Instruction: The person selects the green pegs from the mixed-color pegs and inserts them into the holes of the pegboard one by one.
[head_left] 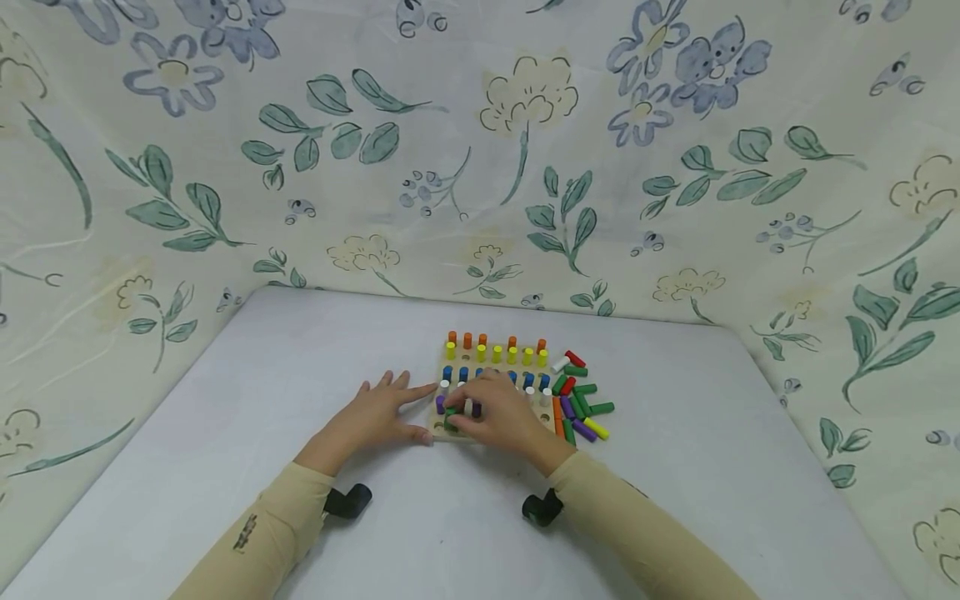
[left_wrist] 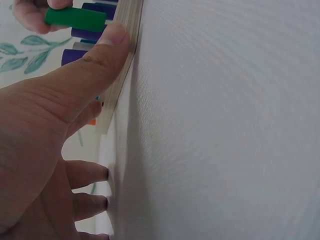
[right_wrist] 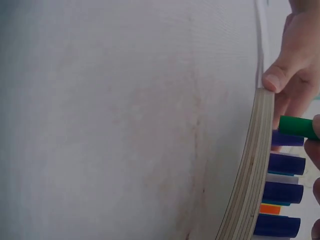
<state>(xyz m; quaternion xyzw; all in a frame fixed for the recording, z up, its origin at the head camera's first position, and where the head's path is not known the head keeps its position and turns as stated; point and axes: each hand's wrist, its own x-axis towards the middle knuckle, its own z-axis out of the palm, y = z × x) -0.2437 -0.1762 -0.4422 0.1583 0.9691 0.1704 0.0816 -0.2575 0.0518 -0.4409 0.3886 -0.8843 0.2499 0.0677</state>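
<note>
A wooden pegboard [right_wrist: 247,175] lies on the table with rows of orange pegs [head_left: 467,341], yellow pegs [head_left: 497,355], blue pegs [head_left: 447,372], white pegs [head_left: 547,397] and purple pegs [right_wrist: 282,191]. My right hand [head_left: 504,410] pinches a green peg [left_wrist: 75,19] between thumb and fingers, over the front row near the board's left corner. That hand hides part of the purple and white rows. With fingers spread, my left hand [head_left: 371,421] rests at the board's left side, its thumb [left_wrist: 107,47] against the board's edge.
Loose pegs lie beside the board's right side, among them a green peg [head_left: 602,408], a yellow peg [head_left: 597,428], a red peg [head_left: 575,358] and an orange peg [head_left: 557,408]. A black wrist device [head_left: 349,502] shows by the left forearm, another [head_left: 542,508] by the right. Floral cloth [head_left: 450,208] hangs behind the table.
</note>
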